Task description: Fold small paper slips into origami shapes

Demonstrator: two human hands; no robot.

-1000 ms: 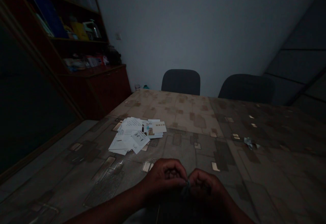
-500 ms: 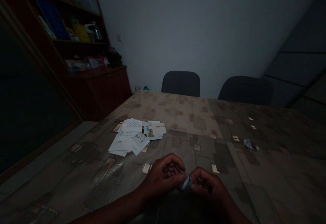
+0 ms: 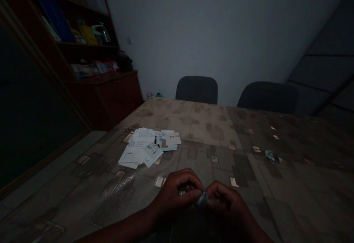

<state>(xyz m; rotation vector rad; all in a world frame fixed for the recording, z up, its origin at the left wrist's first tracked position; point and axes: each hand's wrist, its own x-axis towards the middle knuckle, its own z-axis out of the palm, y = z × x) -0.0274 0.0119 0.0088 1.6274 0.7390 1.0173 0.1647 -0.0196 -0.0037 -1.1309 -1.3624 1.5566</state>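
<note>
Close to the near edge of the patterned table (image 3: 193, 162), my left hand (image 3: 178, 189) and my right hand (image 3: 224, 198) meet over a small piece of pale, crumpled paper-like material (image 3: 202, 199). Both hands are closed, thumbs and fingertips pinching it from either side. Its exact kind is hard to make out in the dim light. Beyond my left hand lies a loose pile of white printed cards (image 3: 145, 147), some overlapping at angles. Off to the right on the tabletop rests another small crumpled pale scrap (image 3: 272, 157).
Two dark chairs (image 3: 196, 90) stand behind the table's far side, against a pale wall. A reddish cabinet (image 3: 110, 95) with filled shelves is at the left. Near the far left table corner are a clear glass (image 3: 149, 95) and a teal object (image 3: 158, 95).
My left fingers have curled further and drawn closer to my right hand at the small crumpled piece. The cards and the scrap lie where they were.
</note>
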